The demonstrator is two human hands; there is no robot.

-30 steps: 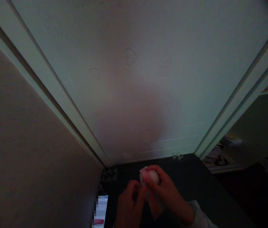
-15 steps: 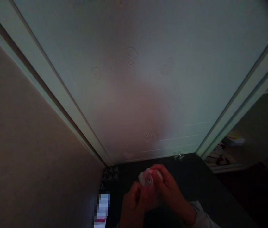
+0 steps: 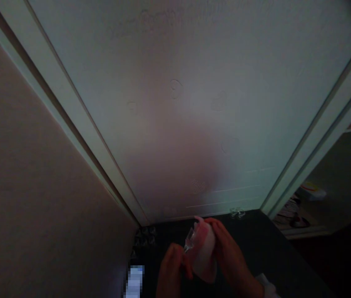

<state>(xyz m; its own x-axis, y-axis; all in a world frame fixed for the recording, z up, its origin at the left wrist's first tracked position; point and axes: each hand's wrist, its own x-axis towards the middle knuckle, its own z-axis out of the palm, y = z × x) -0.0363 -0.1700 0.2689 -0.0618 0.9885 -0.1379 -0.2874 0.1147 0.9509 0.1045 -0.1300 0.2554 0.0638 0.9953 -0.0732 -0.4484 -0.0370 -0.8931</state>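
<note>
In dim light both my hands are together low in the head view, over a dark surface (image 3: 256,240). My right hand (image 3: 229,256) is closed round a pale pink sheet or cloth (image 3: 205,252) that hangs down from its fingers. My left hand (image 3: 171,275) is closed in a pinch against the sheet's left edge, where a small clear glassy piece (image 3: 189,240) sticks out. I cannot make out what that piece is.
A large pale door or panel (image 3: 194,103) with faint heart shapes fills the view ahead, framed by white trim. A beige wall (image 3: 32,198) stands at the left. Small clear objects (image 3: 236,212) lie by the panel's foot, several more (image 3: 144,236) at the left corner. Shelves with papers (image 3: 299,207) show at right.
The pink sheet has unfolded and hangs longer from my right hand. The clear piece now shows at its left edge. The view has tilted slightly, so things sit lower in frame.
</note>
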